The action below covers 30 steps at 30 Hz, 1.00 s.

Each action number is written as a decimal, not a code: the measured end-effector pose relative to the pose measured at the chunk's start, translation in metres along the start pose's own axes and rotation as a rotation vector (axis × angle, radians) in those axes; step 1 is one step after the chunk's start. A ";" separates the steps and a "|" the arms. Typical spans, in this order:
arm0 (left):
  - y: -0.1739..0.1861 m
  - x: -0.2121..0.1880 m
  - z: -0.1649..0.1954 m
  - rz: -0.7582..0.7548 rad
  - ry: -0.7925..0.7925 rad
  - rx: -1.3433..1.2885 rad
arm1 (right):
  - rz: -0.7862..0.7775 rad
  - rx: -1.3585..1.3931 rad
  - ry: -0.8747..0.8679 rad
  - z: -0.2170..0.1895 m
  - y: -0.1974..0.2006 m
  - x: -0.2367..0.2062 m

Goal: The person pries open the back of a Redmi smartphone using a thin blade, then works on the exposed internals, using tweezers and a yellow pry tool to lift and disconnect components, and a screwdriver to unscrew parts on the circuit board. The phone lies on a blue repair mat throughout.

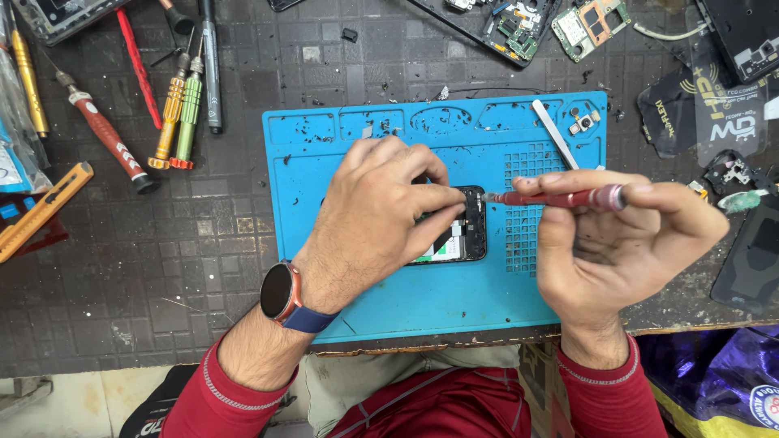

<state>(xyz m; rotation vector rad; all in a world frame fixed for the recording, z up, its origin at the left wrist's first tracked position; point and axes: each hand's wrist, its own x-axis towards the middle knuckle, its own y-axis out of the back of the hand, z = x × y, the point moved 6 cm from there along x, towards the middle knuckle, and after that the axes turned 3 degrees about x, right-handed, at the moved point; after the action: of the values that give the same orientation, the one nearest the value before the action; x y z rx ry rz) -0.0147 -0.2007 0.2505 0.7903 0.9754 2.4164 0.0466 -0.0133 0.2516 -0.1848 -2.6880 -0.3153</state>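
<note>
Pinning the opened phone under left hand, right hand grips the red screwdriver — best kept steady, gentle.

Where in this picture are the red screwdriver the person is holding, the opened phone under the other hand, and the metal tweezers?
red screwdriver (560, 198), head view, middle of its shaft.
opened phone (469, 239), head view, exposed right end.
metal tweezers (553, 133), head view, middle of the flat strip, lying on the blue mat (406, 296).

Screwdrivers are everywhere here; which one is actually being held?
The dark red screwdriver in the right hand; the yellow, green and other red ones lie untouched at left.
</note>
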 end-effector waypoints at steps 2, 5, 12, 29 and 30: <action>0.001 0.000 -0.002 0.005 0.000 0.019 | -0.023 -0.036 0.020 -0.002 -0.003 -0.001; 0.001 -0.001 -0.003 0.012 -0.008 0.037 | -0.078 -0.049 0.026 -0.004 -0.007 0.000; -0.001 -0.002 -0.003 0.014 -0.015 0.051 | -0.104 0.010 0.014 -0.002 -0.009 0.004; -0.003 -0.003 -0.005 0.002 -0.009 0.047 | -0.218 -0.062 0.219 -0.023 -0.023 0.010; -0.003 -0.003 -0.005 0.001 -0.009 0.048 | -0.223 -0.073 0.204 -0.023 -0.023 0.011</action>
<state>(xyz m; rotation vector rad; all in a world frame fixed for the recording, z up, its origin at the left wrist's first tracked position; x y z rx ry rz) -0.0154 -0.2028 0.2439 0.8178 1.0326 2.3967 0.0421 -0.0400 0.2724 0.1207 -2.4979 -0.4733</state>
